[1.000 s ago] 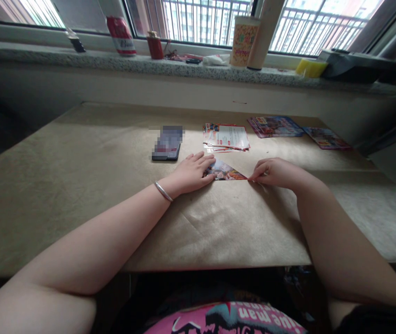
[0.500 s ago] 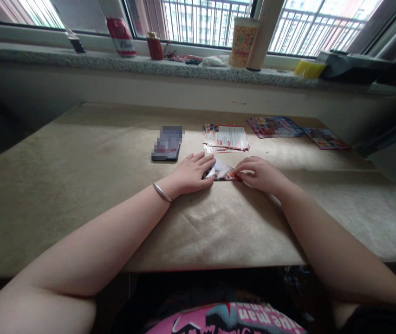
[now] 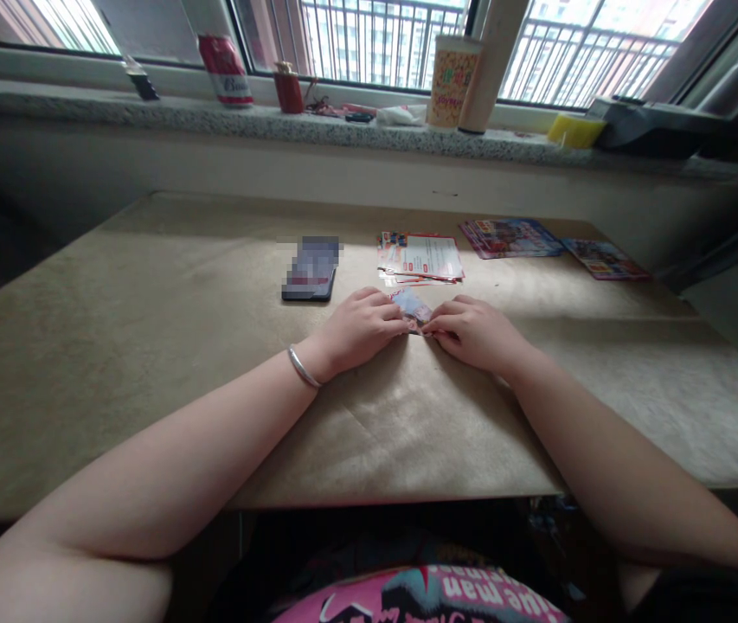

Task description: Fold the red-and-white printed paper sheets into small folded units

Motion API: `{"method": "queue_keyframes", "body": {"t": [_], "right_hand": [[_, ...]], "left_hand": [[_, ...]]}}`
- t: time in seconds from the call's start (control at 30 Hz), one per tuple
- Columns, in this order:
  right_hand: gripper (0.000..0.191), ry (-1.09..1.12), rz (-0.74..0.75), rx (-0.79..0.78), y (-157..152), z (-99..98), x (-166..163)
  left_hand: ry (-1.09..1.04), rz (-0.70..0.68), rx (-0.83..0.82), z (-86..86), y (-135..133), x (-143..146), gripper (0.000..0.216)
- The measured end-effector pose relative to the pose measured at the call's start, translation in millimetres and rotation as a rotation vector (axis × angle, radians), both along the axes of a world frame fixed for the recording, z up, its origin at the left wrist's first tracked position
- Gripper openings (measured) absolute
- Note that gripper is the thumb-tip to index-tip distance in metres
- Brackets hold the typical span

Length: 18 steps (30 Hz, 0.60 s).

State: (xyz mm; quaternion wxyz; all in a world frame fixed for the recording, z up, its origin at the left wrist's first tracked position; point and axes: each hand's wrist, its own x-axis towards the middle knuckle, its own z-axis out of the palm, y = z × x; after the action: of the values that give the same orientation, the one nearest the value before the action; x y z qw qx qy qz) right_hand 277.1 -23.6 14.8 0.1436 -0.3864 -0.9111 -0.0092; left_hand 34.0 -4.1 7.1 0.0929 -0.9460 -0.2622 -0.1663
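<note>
A small folded sheet of printed paper (image 3: 411, 303), blue-white with reddish patches, lies on the table between my two hands. My left hand (image 3: 362, 327), with a silver bangle at its wrist, has its fingers drawn together on the paper's left part. At the lower right edge, the fingertips of my right hand (image 3: 472, 330) are pinched on the paper, close to the left fingertips. Both hands cover the sides of the sheet, so its full outline is hidden.
Just beyond the paper lies a pile of printed sheets (image 3: 430, 257). A dark phone (image 3: 311, 272), partly blurred out, is to its left. Colourful printed cards (image 3: 515, 238) and another small stack (image 3: 607, 259) lie at the back right. The windowsill holds a can (image 3: 226, 73) and a paper cup (image 3: 452, 82).
My left hand has gone from lying flat with fingers spread to curled fingers on the paper. My right hand has shifted slightly left and down, and the paper's visible shape has changed.
</note>
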Motion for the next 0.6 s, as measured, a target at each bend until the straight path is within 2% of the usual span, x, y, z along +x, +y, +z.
{"method": "queue_keyframes", "body": {"t": [0.23,0.6], "right_hand": [[0.023,0.049,0.049,-0.027,2.3,-3.9,-4.7],[0.021,0.070,0.027,-0.045,2.4,-4.8,-4.1]], "left_hand": [[0.041,0.002,-0.067,-1.8,-3.1,0.2,0.030],[0.066,0.097,-0.054,11.3,-4.6,-8.2,0.029]]}}
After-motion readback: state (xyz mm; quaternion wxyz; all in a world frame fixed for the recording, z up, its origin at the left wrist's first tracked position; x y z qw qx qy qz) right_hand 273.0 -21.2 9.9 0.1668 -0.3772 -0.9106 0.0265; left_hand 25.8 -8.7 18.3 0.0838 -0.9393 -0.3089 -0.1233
